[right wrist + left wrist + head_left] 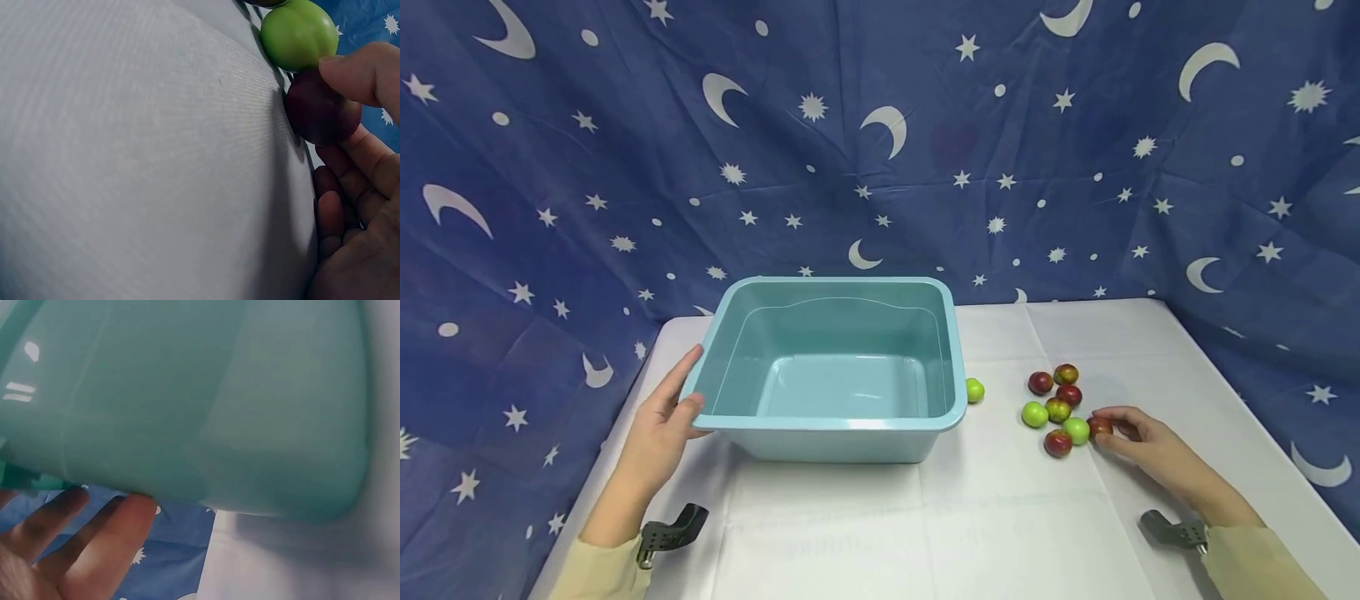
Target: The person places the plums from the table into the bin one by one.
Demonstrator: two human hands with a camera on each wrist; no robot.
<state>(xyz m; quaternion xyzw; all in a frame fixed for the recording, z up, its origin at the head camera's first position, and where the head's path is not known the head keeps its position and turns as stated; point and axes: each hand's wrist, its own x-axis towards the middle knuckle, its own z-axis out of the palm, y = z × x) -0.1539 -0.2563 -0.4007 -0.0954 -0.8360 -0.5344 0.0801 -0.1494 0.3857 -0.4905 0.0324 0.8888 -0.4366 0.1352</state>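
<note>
A light-blue plastic basin (842, 423) stands on the white table, its inside bare. My left hand (658, 421) holds the basin's left rim, thumb near the front corner and fingers along the side; in the left wrist view, fingers (112, 544) touch the basin's wall (187, 412). On the right, my right hand (1146, 442) pinches a dark red plum (1101, 426) between thumb and fingers. In the right wrist view this plum (322, 106) is at the cloth, touching a shiny green round fruit (300, 34).
Several red and mottled plums (1057, 409) lie in a loose cluster with green fruits (1034, 414) left of my right hand. A lone green fruit (974, 390) sits close to the basin's right side. A blue curtain (925, 167) with moons and stars hangs behind the table (850, 525).
</note>
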